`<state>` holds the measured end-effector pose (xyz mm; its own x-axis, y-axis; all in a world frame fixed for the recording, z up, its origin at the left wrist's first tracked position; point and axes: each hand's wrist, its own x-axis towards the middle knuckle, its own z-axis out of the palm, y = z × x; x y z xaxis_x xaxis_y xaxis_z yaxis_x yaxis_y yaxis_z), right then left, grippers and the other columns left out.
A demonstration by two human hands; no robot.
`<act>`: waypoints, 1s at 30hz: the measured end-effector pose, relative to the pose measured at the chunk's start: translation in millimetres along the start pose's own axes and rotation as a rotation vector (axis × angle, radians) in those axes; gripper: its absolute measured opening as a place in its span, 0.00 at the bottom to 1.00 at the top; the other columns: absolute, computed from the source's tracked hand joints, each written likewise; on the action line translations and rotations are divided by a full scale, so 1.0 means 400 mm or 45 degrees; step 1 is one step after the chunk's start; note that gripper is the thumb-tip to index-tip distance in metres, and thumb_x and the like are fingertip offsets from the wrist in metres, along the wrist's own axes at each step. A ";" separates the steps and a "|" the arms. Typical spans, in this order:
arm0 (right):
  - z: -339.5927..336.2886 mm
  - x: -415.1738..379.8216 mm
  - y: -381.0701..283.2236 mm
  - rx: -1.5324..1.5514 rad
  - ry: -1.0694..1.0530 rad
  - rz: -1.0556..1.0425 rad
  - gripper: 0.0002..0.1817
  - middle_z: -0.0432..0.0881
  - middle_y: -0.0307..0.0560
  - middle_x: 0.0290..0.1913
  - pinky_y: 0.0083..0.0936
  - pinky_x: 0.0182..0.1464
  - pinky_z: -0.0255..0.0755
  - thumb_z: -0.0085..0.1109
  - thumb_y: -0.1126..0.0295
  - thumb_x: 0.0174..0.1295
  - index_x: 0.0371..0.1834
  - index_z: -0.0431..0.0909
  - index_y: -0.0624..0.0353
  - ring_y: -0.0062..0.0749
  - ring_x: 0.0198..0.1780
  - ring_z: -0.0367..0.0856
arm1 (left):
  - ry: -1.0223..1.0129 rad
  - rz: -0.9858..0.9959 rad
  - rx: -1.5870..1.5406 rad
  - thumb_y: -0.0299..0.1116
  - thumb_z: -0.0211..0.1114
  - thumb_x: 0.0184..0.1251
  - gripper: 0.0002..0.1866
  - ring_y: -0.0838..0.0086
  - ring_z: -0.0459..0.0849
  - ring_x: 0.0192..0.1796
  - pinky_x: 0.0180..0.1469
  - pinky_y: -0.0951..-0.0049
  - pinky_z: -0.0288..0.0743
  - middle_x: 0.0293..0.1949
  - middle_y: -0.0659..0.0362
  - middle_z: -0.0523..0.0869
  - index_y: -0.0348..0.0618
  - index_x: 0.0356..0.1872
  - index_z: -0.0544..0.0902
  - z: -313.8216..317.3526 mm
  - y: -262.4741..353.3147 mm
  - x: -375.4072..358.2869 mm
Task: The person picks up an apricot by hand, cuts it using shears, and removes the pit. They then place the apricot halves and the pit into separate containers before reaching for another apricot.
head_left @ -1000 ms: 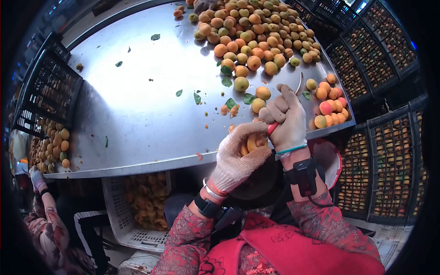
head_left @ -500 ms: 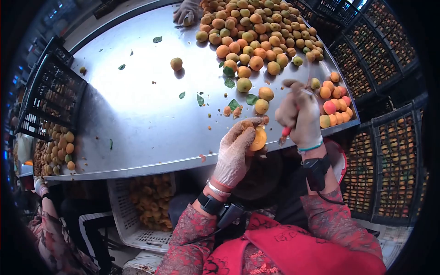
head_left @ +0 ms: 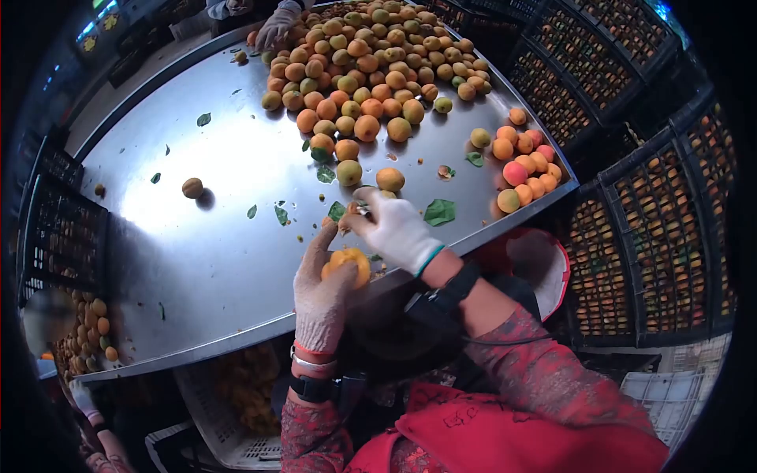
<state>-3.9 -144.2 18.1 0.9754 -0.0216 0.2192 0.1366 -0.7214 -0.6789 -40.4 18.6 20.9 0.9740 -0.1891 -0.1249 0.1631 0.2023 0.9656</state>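
The table [head_left: 197,276] is the largest thing, a broad metal sheet with a raised rim. Along the right stand tall black crates [head_left: 640,252] packed with fruit. A big heap [head_left: 371,63] of orange and green-tinged fruit covers the table's far right part. At the left edge a black crate [head_left: 67,236] stands tilted, with a pile [head_left: 93,323] of smaller-looking fruit on its near side. Below the near edge is a pale basket [head_left: 197,414] with dim orange fruit in it. A red-rimmed bucket [head_left: 565,276] is just beyond the near edge, to the right.

The right hand [head_left: 400,230], in a white glove, reaches over the table's near part. Its thumb and fingers are bent in around a small shiny piece [head_left: 363,210]; what that is, I cannot tell. The left hand [head_left: 318,288], in a stained glove, grips an opened fruit [head_left: 347,266], yellow flesh showing, by the near edge, just below the right fingertips.

A loose cluster [head_left: 527,162] of orange and red fruit lies at the right corner. At the far edge, another person's grey-gloved hand [head_left: 276,27] is beside the heap; whether it grasps anything, I cannot tell. One lone fruit [head_left: 192,188] sits on the left half. A large green leaf [head_left: 440,212] lies just right of the right hand.
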 end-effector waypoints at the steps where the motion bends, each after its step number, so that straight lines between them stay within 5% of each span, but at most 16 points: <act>1: -0.004 0.000 0.040 0.004 0.068 -0.019 0.20 0.85 0.59 0.34 0.33 0.38 0.79 0.66 0.62 0.62 0.51 0.79 0.64 0.50 0.37 0.87 | 0.006 -0.003 0.001 0.26 0.59 0.65 0.24 0.75 0.82 0.44 0.47 0.78 0.78 0.52 0.52 0.82 0.33 0.63 0.74 -0.008 0.007 0.000; 4: -0.109 -0.001 0.131 0.059 0.040 0.122 0.21 0.84 0.58 0.31 0.33 0.38 0.78 0.68 0.62 0.59 0.49 0.79 0.66 0.43 0.33 0.86 | 0.088 -0.081 -0.315 0.30 0.57 0.68 0.18 0.71 0.82 0.32 0.37 0.74 0.79 0.42 0.54 0.82 0.35 0.57 0.78 -0.021 0.038 0.000; 8: -0.210 0.045 0.229 -0.192 0.091 0.193 0.21 0.84 0.60 0.32 0.32 0.41 0.77 0.68 0.62 0.57 0.47 0.80 0.68 0.39 0.33 0.84 | 0.127 -0.056 -0.430 0.31 0.56 0.71 0.17 0.70 0.84 0.36 0.38 0.74 0.80 0.41 0.53 0.82 0.34 0.56 0.78 -0.025 0.043 0.006; 10: -0.218 0.068 0.212 -0.187 0.009 0.273 0.23 0.85 0.66 0.40 0.42 0.49 0.77 0.65 0.57 0.58 0.47 0.81 0.66 0.58 0.45 0.85 | 0.160 0.022 -0.326 0.30 0.56 0.71 0.16 0.70 0.84 0.36 0.40 0.73 0.81 0.42 0.52 0.82 0.34 0.56 0.78 -0.024 0.039 0.009; 15: -0.113 0.146 0.219 -0.369 -0.154 0.053 0.26 0.85 0.67 0.40 0.49 0.49 0.76 0.60 0.49 0.62 0.48 0.79 0.64 0.61 0.47 0.84 | 0.405 0.324 -0.117 0.28 0.58 0.71 0.16 0.70 0.83 0.42 0.48 0.71 0.82 0.49 0.51 0.79 0.32 0.57 0.78 -0.108 0.046 -0.051; 17: -0.079 0.180 0.229 -0.515 -0.307 0.174 0.32 0.85 0.64 0.40 0.43 0.49 0.77 0.65 0.48 0.58 0.57 0.79 0.62 0.58 0.46 0.85 | 0.581 0.439 0.013 0.27 0.60 0.71 0.16 0.71 0.82 0.46 0.49 0.71 0.82 0.49 0.54 0.80 0.33 0.57 0.78 -0.198 0.023 -0.123; 19: -0.058 0.181 0.259 -0.555 -0.301 0.123 0.32 0.85 0.66 0.42 0.52 0.49 0.76 0.56 0.43 0.61 0.55 0.79 0.60 0.61 0.47 0.84 | 0.859 0.515 0.210 0.27 0.60 0.71 0.15 0.73 0.80 0.49 0.51 0.72 0.80 0.50 0.56 0.81 0.35 0.57 0.80 -0.281 0.017 -0.215; 23: -0.047 0.169 0.287 -0.389 -0.205 0.067 0.32 0.85 0.66 0.41 0.50 0.49 0.76 0.57 0.43 0.61 0.55 0.79 0.61 0.61 0.47 0.84 | 1.182 0.441 0.406 0.26 0.64 0.69 0.14 0.75 0.79 0.53 0.61 0.73 0.73 0.50 0.58 0.82 0.37 0.53 0.82 -0.412 0.001 -0.346; 27: -0.054 0.170 0.323 -0.236 -0.301 0.145 0.31 0.83 0.68 0.37 0.48 0.46 0.77 0.59 0.47 0.60 0.53 0.80 0.64 0.61 0.45 0.84 | 1.244 0.313 1.485 0.29 0.68 0.63 0.16 0.60 0.79 0.58 0.64 0.65 0.70 0.54 0.50 0.81 0.35 0.50 0.82 -0.522 -0.050 -0.367; 28: -0.073 0.155 0.294 -0.129 -0.305 0.184 0.27 0.86 0.58 0.35 0.40 0.35 0.77 0.63 0.53 0.59 0.53 0.81 0.63 0.49 0.34 0.86 | 1.194 0.389 1.403 0.28 0.68 0.63 0.16 0.60 0.78 0.59 0.65 0.65 0.70 0.54 0.50 0.81 0.35 0.51 0.82 -0.477 -0.019 -0.337; 29: -0.092 0.138 0.264 -0.143 -0.296 0.185 0.27 0.86 0.58 0.35 0.40 0.35 0.77 0.63 0.53 0.59 0.53 0.81 0.63 0.49 0.34 0.86 | 1.158 0.459 1.325 0.27 0.67 0.63 0.16 0.60 0.78 0.59 0.65 0.64 0.70 0.54 0.50 0.81 0.36 0.52 0.82 -0.429 0.015 -0.309; 30: -0.109 0.124 0.228 0.246 -0.217 0.299 0.25 0.84 0.48 0.33 0.28 0.28 0.69 0.66 0.58 0.57 0.53 0.81 0.64 0.32 0.28 0.78 | 1.074 0.424 1.169 0.26 0.65 0.66 0.16 0.63 0.79 0.59 0.63 0.65 0.71 0.55 0.51 0.81 0.35 0.54 0.81 -0.399 0.028 -0.277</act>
<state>49.2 -241.3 -2.5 0.9967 -0.0438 -0.0683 -0.0811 -0.5658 -0.8205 -121.4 195.3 9.3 0.7993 0.4725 0.3713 0.0547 -0.6725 0.7381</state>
